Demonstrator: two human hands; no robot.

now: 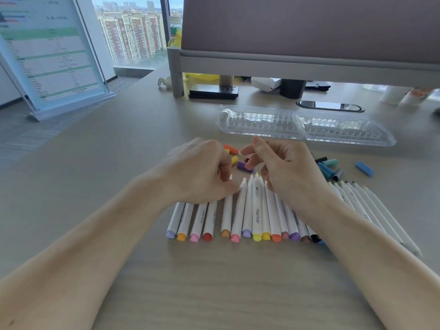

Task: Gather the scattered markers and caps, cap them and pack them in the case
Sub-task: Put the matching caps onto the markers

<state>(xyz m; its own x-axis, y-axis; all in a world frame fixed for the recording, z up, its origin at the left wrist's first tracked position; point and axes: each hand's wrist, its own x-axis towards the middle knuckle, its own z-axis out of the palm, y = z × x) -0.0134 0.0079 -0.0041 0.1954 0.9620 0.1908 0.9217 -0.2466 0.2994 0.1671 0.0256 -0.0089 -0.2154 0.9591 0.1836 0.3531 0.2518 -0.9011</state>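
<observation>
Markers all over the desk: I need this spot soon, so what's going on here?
A person has uncapped markers lying side by side on the desk, coloured ends toward them. The left hand and right hand are over the tips with fingers curled; whether either holds anything is unclear. Loose caps lie just beyond, and the clear case sits open with no markers in it.

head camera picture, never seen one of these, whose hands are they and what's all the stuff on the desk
There is no robot here. A person wears one camera on the head, and it looks down at their own bare arms. The left hand and right hand are curled over a row of uncapped white markers on the desk. Whether either hand holds anything is hidden. Loose caps lie behind them: an orange cap, a purple cap and some blue caps. The clear case lies open further back.
</observation>
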